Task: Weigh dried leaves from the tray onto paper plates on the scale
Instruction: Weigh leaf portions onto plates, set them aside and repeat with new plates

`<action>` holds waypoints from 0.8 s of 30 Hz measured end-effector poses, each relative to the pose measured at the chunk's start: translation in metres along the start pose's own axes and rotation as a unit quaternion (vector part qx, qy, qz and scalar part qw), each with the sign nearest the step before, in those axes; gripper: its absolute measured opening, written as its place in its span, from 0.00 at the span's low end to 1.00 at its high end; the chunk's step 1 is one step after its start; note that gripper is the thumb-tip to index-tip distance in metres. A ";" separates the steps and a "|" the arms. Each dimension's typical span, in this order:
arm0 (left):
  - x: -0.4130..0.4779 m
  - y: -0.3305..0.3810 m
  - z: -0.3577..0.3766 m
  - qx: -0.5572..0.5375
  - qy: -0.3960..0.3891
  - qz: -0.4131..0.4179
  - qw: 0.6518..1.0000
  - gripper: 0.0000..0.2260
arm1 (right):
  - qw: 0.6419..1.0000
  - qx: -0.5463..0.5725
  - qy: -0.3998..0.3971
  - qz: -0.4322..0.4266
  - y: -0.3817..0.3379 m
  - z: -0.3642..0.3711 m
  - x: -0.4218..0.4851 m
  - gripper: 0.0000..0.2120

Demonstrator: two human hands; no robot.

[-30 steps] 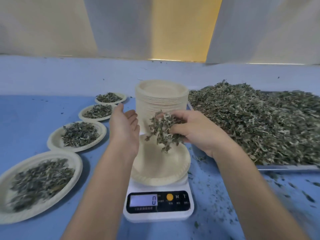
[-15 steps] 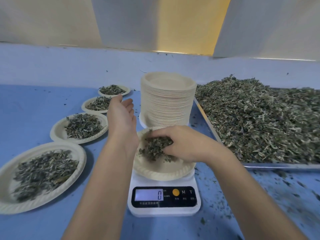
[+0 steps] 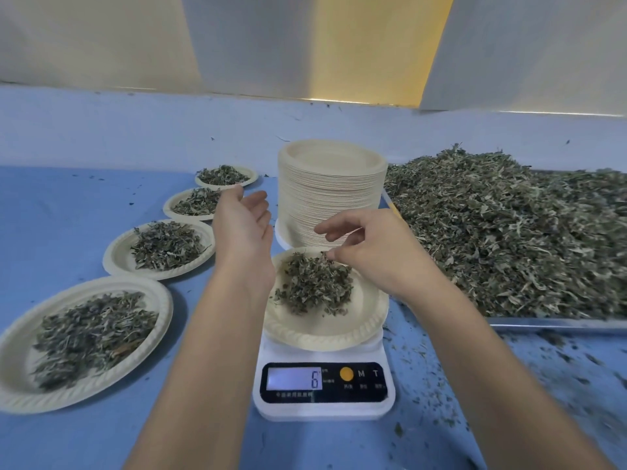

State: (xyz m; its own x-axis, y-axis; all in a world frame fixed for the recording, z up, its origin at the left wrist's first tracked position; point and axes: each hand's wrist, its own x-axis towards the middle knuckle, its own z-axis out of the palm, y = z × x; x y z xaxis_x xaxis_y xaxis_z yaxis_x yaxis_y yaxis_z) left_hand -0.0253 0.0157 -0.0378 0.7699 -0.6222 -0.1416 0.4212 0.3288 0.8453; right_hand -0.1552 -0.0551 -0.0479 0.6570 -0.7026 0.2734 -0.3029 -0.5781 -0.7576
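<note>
Pale wall panels with a yellow strip between them rise behind a blue-covered desk [image 3: 68,205] littered with leaf crumbs toward the lower right. At centre bottom sits a white digital kitchen scale [image 3: 324,391], its lit display showing 6, the unit too small to read. On it rests a round cream paper plate [image 3: 325,337] carrying a small mound of grey-green dried leaves [image 3: 314,286]. Just behind it, at centre frame, stands a tall stack of unused cream paper plates [image 3: 330,195]. Filling the right side, a shallow metal tray [image 3: 556,323] holds a large heap of loose dried leaves [image 3: 509,239]. The left hand [image 3: 242,225] hovers left of the stack, palm turned inward, its fingers straight, side by side and holding nothing. The right hand [image 3: 369,249] hangs just over the far edge of the mound, fingers [image 3: 325,228] loosely spread and drooping, with no handful in them; a dark fleck at the thumb tip may be a clinging scrap, too small to tell. Four filled cream paper plates [image 3: 113,257] run diagonally up the left side, so four portions look finished and a fifth is under way. Whether 6 meets the target cannot be judged. The stack and heap suggest many portions remain.
</note>
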 end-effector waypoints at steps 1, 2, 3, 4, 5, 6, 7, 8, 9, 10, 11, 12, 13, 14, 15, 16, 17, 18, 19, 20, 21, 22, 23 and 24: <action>0.000 0.000 0.000 0.000 -0.001 -0.001 1.000 0.17 | 1.000 0.015 -0.006 0.002 0.000 0.000 0.000 0.15; 0.000 -0.001 0.000 0.001 -0.002 -0.002 1.000 0.17 | 0.999 0.032 -0.019 0.006 0.000 0.001 -0.001 0.14; -0.001 -0.001 0.001 0.002 -0.004 -0.003 1.000 0.17 | 0.998 0.046 -0.033 0.011 0.000 0.001 -0.001 0.14; -0.001 -0.001 0.002 0.002 -0.007 -0.005 1.000 0.17 | 0.998 0.051 -0.041 0.017 0.000 0.002 -0.001 0.13; -0.001 -0.001 0.002 0.004 -0.010 -0.007 1.000 0.17 | 0.998 0.046 -0.041 0.020 0.001 0.002 0.000 0.12; -0.002 -0.002 0.003 0.005 -0.013 -0.010 1.000 0.17 | 0.999 0.035 -0.036 0.021 0.002 0.003 0.000 0.11; -0.002 -0.002 0.003 0.007 -0.016 -0.013 1.000 0.17 | 0.999 0.026 -0.031 0.021 0.002 0.003 0.001 0.10; -0.002 -0.002 0.004 0.010 -0.019 -0.016 1.000 0.17 | 0.999 0.026 -0.030 0.019 0.002 0.003 0.001 0.10; -0.002 -0.003 0.004 0.012 -0.022 -0.019 1.000 0.17 | 0.999 0.028 -0.029 0.018 0.002 0.004 0.001 0.10; -0.002 -0.003 0.005 0.014 -0.025 -0.021 0.999 0.17 | 0.999 0.030 -0.026 0.017 0.002 0.004 0.001 0.10; -0.003 -0.004 0.005 0.015 -0.028 -0.022 0.999 0.17 | 0.999 0.029 -0.024 0.018 0.002 0.004 0.000 0.10; -0.003 -0.004 0.005 0.015 -0.030 -0.023 0.999 0.17 | 0.999 0.024 -0.024 0.018 0.002 0.004 0.000 0.10; -0.003 -0.005 0.006 0.014 -0.030 -0.024 0.999 0.17 | 0.999 0.014 -0.027 0.017 0.002 0.005 -0.001 0.11; -0.003 -0.005 0.006 0.013 -0.030 -0.024 0.999 0.17 | 0.999 -0.001 -0.031 0.015 0.002 0.006 -0.001 0.13; -0.003 -0.005 0.006 0.012 -0.031 -0.025 0.999 0.17 | 0.999 -0.016 -0.032 0.015 0.002 0.006 -0.001 0.14; -0.003 -0.005 0.006 0.011 -0.031 -0.025 0.999 0.17 | 0.999 -0.023 -0.028 0.014 0.002 0.006 -0.001 0.15; -0.003 -0.005 0.006 0.010 -0.032 -0.025 0.999 0.17 | 0.999 -0.020 -0.021 0.014 0.002 0.006 0.000 0.13; -0.003 -0.005 0.006 0.009 -0.032 -0.025 0.999 0.17 | 1.000 -0.012 -0.009 0.012 0.002 0.006 0.000 0.10; -0.003 -0.005 0.006 0.009 -0.032 -0.025 0.999 0.17 | 1.000 0.002 0.005 0.009 0.002 0.005 0.000 0.07; -0.003 -0.005 0.006 0.008 -0.033 -0.025 0.999 0.17 | 1.000 0.016 0.017 0.006 0.002 0.005 0.001 0.05; -0.003 -0.005 0.006 0.004 -0.034 -0.026 0.999 0.17 | 0.999 0.029 0.025 0.006 0.002 0.005 0.001 0.02; -0.003 -0.005 0.007 -0.001 -0.037 -0.027 0.999 0.17 | 0.999 0.034 0.032 0.005 0.002 0.005 0.001 0.01; -0.004 -0.004 0.007 -0.008 -0.044 -0.030 0.999 0.18 | 0.999 0.036 0.037 0.008 0.003 0.005 0.002 0.02; -0.004 -0.004 0.008 -0.014 -0.055 -0.033 0.998 0.18 | 0.999 0.033 0.037 0.010 0.005 0.005 0.002 0.02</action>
State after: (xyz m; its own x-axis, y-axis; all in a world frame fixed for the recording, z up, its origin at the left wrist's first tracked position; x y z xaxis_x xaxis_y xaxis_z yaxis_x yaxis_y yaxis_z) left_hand -0.0342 0.0115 -0.0363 0.6830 -0.7172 -0.1380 0.4843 0.3032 0.8207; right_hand -0.1518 -0.0571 -0.0540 0.5972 -0.7439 0.2999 -0.2677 -0.5373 -0.7998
